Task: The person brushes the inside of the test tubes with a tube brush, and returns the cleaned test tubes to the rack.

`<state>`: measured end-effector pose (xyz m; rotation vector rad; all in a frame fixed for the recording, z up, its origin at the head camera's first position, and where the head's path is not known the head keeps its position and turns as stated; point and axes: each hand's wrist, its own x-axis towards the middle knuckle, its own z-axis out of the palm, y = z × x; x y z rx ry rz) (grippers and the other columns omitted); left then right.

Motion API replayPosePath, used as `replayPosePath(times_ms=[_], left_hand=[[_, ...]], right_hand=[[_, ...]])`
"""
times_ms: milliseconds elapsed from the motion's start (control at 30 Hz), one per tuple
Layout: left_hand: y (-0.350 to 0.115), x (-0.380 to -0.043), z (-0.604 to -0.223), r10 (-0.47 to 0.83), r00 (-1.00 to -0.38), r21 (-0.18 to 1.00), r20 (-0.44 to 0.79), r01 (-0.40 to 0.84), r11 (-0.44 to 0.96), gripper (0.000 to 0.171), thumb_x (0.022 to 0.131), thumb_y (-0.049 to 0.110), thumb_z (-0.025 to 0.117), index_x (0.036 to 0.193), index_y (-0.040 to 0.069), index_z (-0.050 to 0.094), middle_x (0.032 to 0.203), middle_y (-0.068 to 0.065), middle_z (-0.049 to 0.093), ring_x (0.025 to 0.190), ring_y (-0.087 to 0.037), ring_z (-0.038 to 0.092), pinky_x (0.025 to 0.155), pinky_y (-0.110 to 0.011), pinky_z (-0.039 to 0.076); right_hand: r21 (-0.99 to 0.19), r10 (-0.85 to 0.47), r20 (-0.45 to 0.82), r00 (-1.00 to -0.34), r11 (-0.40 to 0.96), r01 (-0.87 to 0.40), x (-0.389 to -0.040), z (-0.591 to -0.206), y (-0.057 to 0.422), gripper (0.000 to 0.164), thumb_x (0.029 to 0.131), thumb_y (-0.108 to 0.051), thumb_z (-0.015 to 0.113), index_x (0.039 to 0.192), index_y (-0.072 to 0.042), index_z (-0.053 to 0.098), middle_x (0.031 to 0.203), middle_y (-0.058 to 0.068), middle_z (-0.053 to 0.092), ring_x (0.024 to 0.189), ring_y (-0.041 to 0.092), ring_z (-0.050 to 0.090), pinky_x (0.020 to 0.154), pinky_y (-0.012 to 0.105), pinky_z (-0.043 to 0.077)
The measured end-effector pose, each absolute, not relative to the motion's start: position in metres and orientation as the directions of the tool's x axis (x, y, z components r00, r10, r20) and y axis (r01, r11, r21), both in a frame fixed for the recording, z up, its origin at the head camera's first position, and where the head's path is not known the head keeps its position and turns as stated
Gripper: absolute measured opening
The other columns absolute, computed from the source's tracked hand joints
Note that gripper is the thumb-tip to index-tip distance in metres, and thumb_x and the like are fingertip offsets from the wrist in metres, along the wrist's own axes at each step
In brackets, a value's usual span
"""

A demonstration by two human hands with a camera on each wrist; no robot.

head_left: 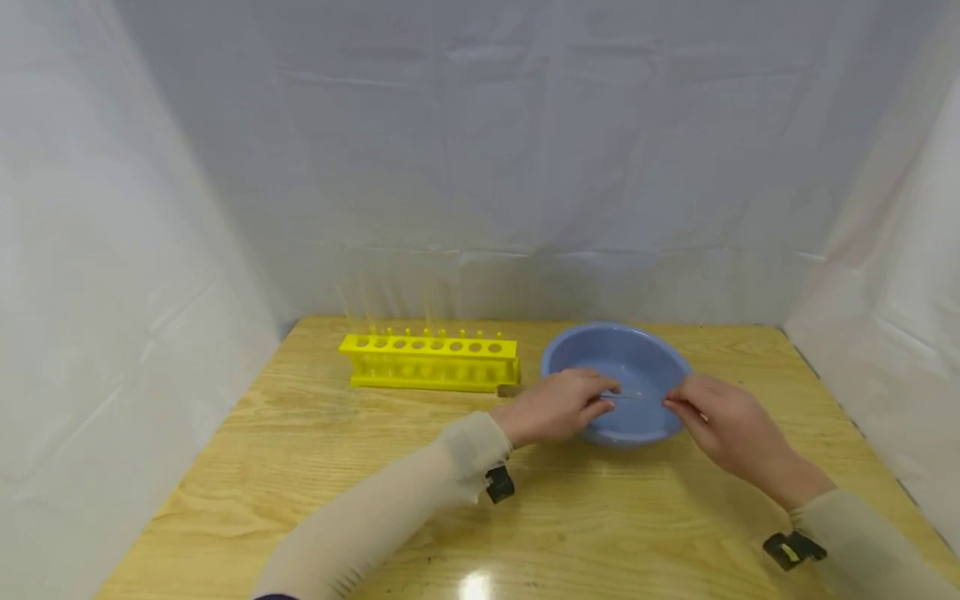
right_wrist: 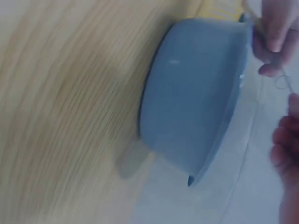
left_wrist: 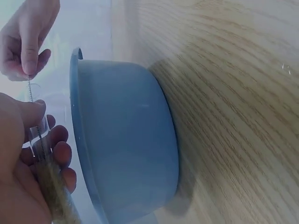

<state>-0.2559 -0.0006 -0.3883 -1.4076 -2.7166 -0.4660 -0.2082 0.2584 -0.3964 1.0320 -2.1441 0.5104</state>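
Note:
In the left wrist view, my left hand (left_wrist: 14, 140) grips a clear glass test tube (left_wrist: 56, 196) with its fingers curled round it. A test tube brush is inside the tube, its brownish bristles filling the lower part. From the tube's mouth runs the brush's twisted wire handle (left_wrist: 30, 88). My right hand (head_left: 727, 421) pinches the far end of that wire between thumb and fingers. Both hands are above the blue basin (head_left: 637, 429), with the tube lying roughly level and its closed end toward the left. The right wrist view is blurred.
Left of the basin stands a yellow test tube rack (head_left: 427, 346) with a few clear tubes upright in it. Both stand toward the back of the wooden table (head_left: 300, 467). White sheeting (head_left: 487, 167) hangs behind and at both sides.

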Motion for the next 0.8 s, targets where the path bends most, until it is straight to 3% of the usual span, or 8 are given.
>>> replayPosePath(times_ms=[133,233,467,800], left_hand=[[0.0,-0.255,-0.388,0.797,-0.558,0.149,0.233,0.83,0.537,0.037,0.106,0.031,0.052,0.137,0.015,0.061,0.12,0.001,0.067,0.109,-0.013,0.065,0.098,-0.026,0.049],[0.0,-0.255,-0.388,0.797,-0.546,0.115,0.257,0.836,0.536,0.037,0.106,0.031,0.052,0.136,0.013,0.062,0.119,0.001,0.067,0.107,-0.013,0.066,0.098,-0.026,0.05],[0.001,-0.254,-0.388,0.79,-0.559,0.12,0.252,0.828,0.548,0.037,0.106,0.03,0.051,0.136,0.012,0.061,0.12,0.002,0.066,0.104,-0.01,0.065,0.094,-0.025,0.051],[0.002,-0.253,-0.387,0.79,-0.545,0.021,0.281,0.826,0.563,0.037,0.106,0.032,0.051,0.137,0.014,0.06,0.119,0.002,0.067,0.103,-0.011,0.066,0.092,-0.024,0.051]], right_hand=[[-0.471,-0.365,0.542,-0.757,0.614,-0.634,-0.203,-0.394,0.258,0.013,0.097,-0.017,0.067,0.086,-0.012,0.067,0.069,-0.005,0.058,0.056,0.005,0.046,0.051,0.02,0.039],[-0.678,-0.277,0.387,-0.88,0.561,-0.475,-0.202,-0.392,0.258,0.013,0.099,-0.017,0.065,0.087,-0.011,0.066,0.065,0.0,0.055,0.053,0.013,0.049,0.048,0.026,0.041],[-0.841,-0.331,0.265,-0.906,0.38,-0.385,-0.204,-0.397,0.252,0.034,0.107,-0.019,0.048,0.086,0.003,0.062,0.063,0.01,0.051,0.054,0.023,0.048,0.053,0.033,0.045],[-0.902,-0.226,0.168,-0.96,0.356,-0.242,-0.205,-0.395,0.239,0.047,0.11,-0.028,0.039,0.076,0.004,0.046,0.058,-0.001,0.036,0.047,0.017,0.033,0.048,0.033,0.035]])
